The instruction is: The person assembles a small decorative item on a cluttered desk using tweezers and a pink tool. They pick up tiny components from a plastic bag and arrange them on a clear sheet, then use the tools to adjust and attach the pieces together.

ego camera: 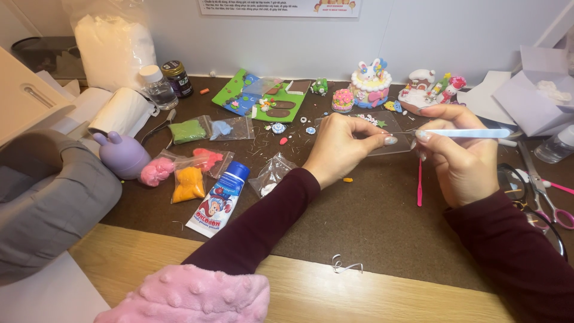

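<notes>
Head view: the left hand is curled, its thumb and forefinger pinched together at the tips over a clear plate lying on the dark mat; whether a tiny piece sits between the fingertips cannot be told. The right hand is clamped on a pale, slim tool, held level, its near end just beside the left fingertips. Both sleeves are maroon.

Below the hands a pink pick lies on the mat, between the two wrists. Behind the plate stand small clay models: a cake with a bunny, a pink flower cake and a white house scene. A green board with brown patches lies further left.

On the left of the mat are bags of clay, green, blue, pink and orange, with a glue tube beside them and a lilac figure near a paper roll. Scissors lie at the right edge. The mat rests on a wooden bench.
</notes>
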